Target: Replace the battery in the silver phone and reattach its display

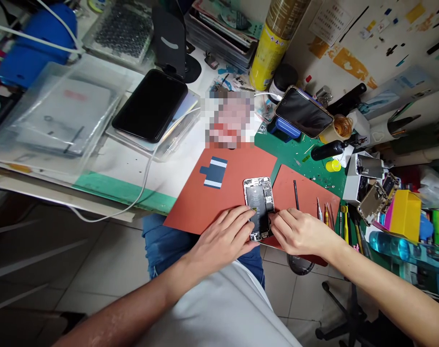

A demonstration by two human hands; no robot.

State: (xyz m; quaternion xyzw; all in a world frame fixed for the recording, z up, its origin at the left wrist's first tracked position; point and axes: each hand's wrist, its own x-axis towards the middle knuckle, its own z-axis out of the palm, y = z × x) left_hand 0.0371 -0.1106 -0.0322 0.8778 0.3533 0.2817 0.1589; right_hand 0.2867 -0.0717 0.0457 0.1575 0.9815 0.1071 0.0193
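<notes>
An opened phone (257, 197) with its battery and inner parts showing lies near the front edge of an orange-red mat (190, 207). My left hand (228, 231) rests against its left side, fingers close together on the edge. At the lower right side, my right hand (291, 230) has its fingers pinched at the phone's edge; whatever they grip is hidden. A dark strip with white bands (215, 172) lies on the mat, left of the phone. Right of the phone, a thin black tool (296, 194) lies on a second red mat (284, 178).
A black phone (150, 106) lies on boxes at the left. Behind are a yellow spray can (272, 53) and a propped phone (304, 112). Screwdrivers (326, 213), a yellow box (405, 217) and a blue bottle (389, 245) are at the right. A white cable (147, 178) crosses the table.
</notes>
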